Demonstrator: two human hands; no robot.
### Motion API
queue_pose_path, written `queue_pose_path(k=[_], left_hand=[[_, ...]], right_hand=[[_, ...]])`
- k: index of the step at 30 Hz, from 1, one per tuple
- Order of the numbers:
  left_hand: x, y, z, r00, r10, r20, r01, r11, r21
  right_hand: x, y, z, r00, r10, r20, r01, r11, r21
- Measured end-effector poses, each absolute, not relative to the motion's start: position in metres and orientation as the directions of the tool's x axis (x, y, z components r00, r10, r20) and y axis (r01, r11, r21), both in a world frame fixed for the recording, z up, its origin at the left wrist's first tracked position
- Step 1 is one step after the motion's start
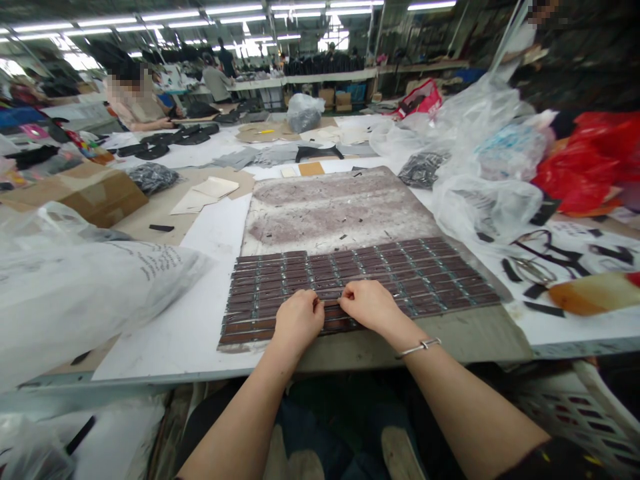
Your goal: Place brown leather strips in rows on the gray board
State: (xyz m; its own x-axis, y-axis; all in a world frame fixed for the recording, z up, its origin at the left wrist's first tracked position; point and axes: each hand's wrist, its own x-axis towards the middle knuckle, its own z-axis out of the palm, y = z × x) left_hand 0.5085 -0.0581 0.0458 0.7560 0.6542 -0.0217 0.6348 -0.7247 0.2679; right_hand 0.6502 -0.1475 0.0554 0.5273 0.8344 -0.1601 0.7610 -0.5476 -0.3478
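Rows of dark brown strips [380,270] lie side by side across the near half of a worn, whitish-brown board [340,207]. Over the front rows, my left hand [301,317] has its fingers pinched together at a thin strip. A short gap to the right, my right hand [367,303] is closed in the same way, thumb against forefinger, on what looks like the same strip. Both hands rest low on the rows. The fingertips partly hide the strip between them.
Plastic bags lie at the left [95,293] and right [487,200], near a red bag [590,160]. A cardboard box [95,193] stands at left. Scissors [545,250] and black scraps lie right. Beyond the table a person [133,100] works by black pieces [170,139].
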Motion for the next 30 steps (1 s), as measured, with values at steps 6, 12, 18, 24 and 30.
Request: queue_pose_path(k=[6, 12, 18, 24, 30], left_hand=[[0.51, -0.06, 0.047, 0.739, 0.671, -0.064, 0.664, -0.708, 0.241], [0.51, -0.06, 0.046, 0.747, 0.663, -0.049, 0.654, -0.719, 0.235], [0.512, -0.06, 0.046, 0.738, 0.671, -0.073, 0.667, -0.708, 0.234], [0.506, -0.054, 0.049, 0.728, 0.683, -0.057, 0.667, -0.688, 0.286], [0.484, -0.03, 0.058, 0.701, 0.708, 0.088, 0.611, -0.66, 0.436]], right_hand=[[0.649, -0.146, 0.053, 0.529, 0.834, -0.157, 0.769, -0.55, -0.326], [0.649, -0.146, 0.052, 0.532, 0.833, -0.15, 0.774, -0.551, -0.312], [0.648, -0.145, 0.051, 0.532, 0.832, -0.157, 0.776, -0.554, -0.302], [0.648, -0.146, 0.052, 0.532, 0.833, -0.15, 0.778, -0.551, -0.302], [0.648, -0.147, 0.054, 0.523, 0.84, -0.146, 0.782, -0.541, -0.31]])
